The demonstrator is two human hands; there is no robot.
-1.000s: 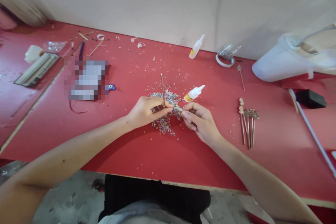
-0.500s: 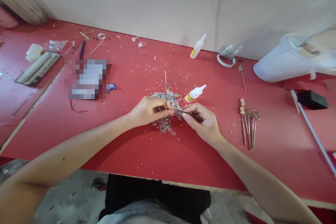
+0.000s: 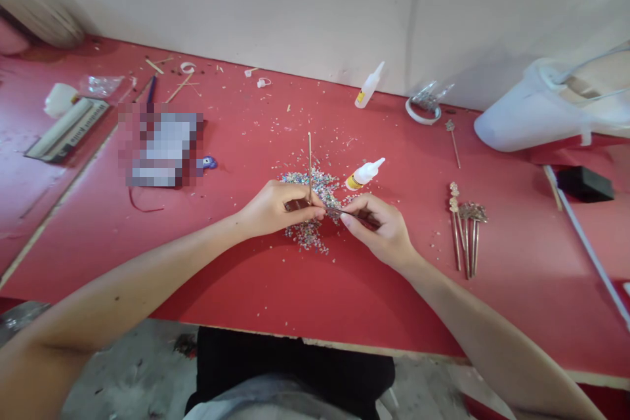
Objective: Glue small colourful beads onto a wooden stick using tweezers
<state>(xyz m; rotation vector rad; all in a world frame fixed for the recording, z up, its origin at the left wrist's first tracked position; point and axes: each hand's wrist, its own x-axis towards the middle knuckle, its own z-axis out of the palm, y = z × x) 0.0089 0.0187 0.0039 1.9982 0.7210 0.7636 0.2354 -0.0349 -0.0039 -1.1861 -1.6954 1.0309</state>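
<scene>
Red counter [image 3: 221, 282] below, our left grip [image 3: 273, 209] is pinching a rod [image 3: 310, 167]; our right grip [image 3: 386, 230], holding a dark tool [image 3: 361, 218] toward nine o'clock, is best working gently.

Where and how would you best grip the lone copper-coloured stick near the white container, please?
Probably by its thin bare shaft, pinched from the near side with the right hand: the shaft points toward the person, while the decorated head lies at the far end.

Looks from wearer's head, forward and down onto red table [image 3: 236, 289], toward pale wall [image 3: 246, 6] behind. Near left hand [image 3: 270, 210] and right hand [image 3: 381, 230], framed mid-view; wide enough to catch dark-clothed lap [image 3: 236, 361] below.
</scene>
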